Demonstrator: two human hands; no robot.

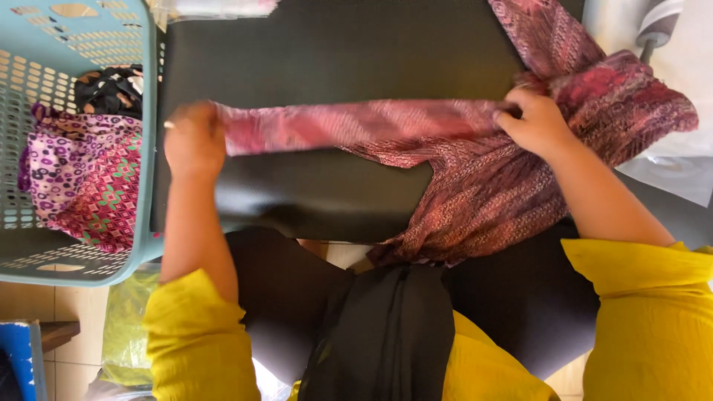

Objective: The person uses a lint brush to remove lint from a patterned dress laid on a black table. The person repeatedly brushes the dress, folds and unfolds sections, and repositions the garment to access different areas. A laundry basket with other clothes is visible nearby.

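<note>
Over black mat [327,67]: left hand [194,139] and right hand [536,122], arms spread, each clenched on pink patterned cloth [356,126], stretched taut.

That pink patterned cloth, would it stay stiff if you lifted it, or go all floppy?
Probably floppy: the pink patterned cloth bunches and folds beside the right hand and droops over the dark mat edge. It likely feels light, since the left hand stretches one end out easily.

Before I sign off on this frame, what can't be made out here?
Head view only:
- Left hand: fingers curl under the pink patterned cloth, so the grip is hidden.
- Right hand: fingertips buried in bunched cloth.
- Blue laundry basket: cut off by the left and top edges.
- Cloth's upper end: runs off the top edge.
</note>
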